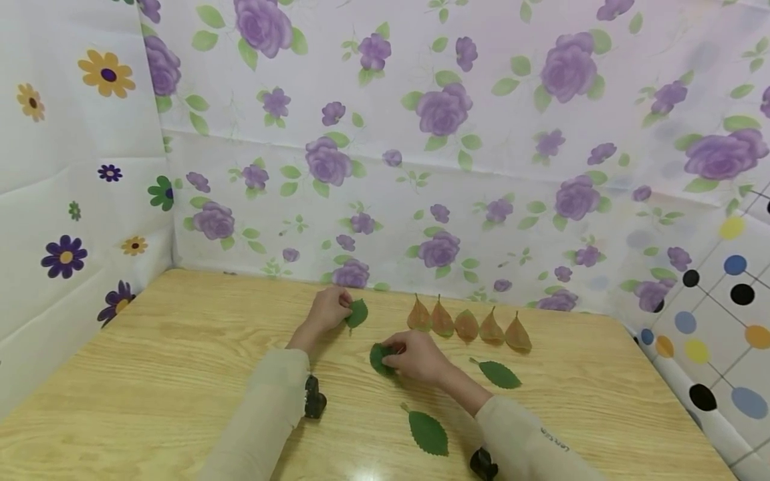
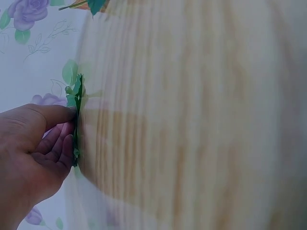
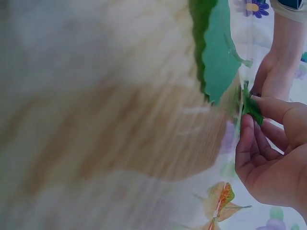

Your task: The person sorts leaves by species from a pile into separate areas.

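Note:
My left hand point(image 1: 327, 310) is near the back edge of the table, pinching a small green leaf point(image 1: 358, 314) by its left side. In the left wrist view, thumb and fingertips meet on that leaf point(image 2: 78, 96), seen edge-on just at the wood surface. Closer to the middle, my right hand point(image 1: 419, 358) pinches another green leaf point(image 1: 378, 359) between thumb and fingers, covering its right part. The right wrist view shows this leaf point(image 3: 252, 109) bent a little at the fingertips. Two more green leaves lie loose: one point(image 1: 500, 375) right of the right hand, one point(image 1: 428, 433) nearer the front.
A row of several reddish-brown leaves point(image 1: 466, 325), stems mostly pointing back, lies along the rear of the wooden table point(image 1: 180, 374). Behind it hangs a purple-flowered cloth point(image 1: 385, 194). Patterned cloths also stand at the left point(image 1: 72, 207) and right point(image 1: 710, 347).

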A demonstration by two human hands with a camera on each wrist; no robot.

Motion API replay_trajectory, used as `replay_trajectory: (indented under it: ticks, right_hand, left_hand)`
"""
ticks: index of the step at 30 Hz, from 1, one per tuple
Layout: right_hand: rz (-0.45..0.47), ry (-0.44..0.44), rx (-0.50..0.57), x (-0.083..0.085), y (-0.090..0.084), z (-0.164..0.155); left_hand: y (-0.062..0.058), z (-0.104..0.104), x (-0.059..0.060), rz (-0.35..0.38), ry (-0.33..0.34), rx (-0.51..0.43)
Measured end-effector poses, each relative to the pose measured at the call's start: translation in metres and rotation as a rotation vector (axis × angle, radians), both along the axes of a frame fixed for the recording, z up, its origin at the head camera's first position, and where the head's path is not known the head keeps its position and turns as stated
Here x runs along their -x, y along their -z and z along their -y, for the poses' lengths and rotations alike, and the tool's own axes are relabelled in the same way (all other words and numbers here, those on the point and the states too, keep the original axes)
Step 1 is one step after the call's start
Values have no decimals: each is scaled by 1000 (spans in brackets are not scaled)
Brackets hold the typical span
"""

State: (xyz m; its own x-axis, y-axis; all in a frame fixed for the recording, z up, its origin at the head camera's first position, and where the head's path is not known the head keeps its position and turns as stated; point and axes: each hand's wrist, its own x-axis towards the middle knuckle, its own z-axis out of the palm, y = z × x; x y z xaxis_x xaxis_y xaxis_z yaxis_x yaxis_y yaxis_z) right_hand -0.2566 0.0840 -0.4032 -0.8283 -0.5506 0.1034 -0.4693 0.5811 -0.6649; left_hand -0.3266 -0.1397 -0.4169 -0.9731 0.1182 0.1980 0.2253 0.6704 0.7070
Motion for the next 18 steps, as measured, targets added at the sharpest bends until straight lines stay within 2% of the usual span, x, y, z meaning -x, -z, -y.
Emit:
replay_trajectory:
  ticks: [11, 18]
  right_hand:
    - [-14, 79, 73, 20, -10, 4]
    - [61, 178, 115, 34, -12, 11]
  left_hand:
    - [1, 0, 1, -7, -5, 4]
    - [-2, -1, -1, 4, -6, 2]
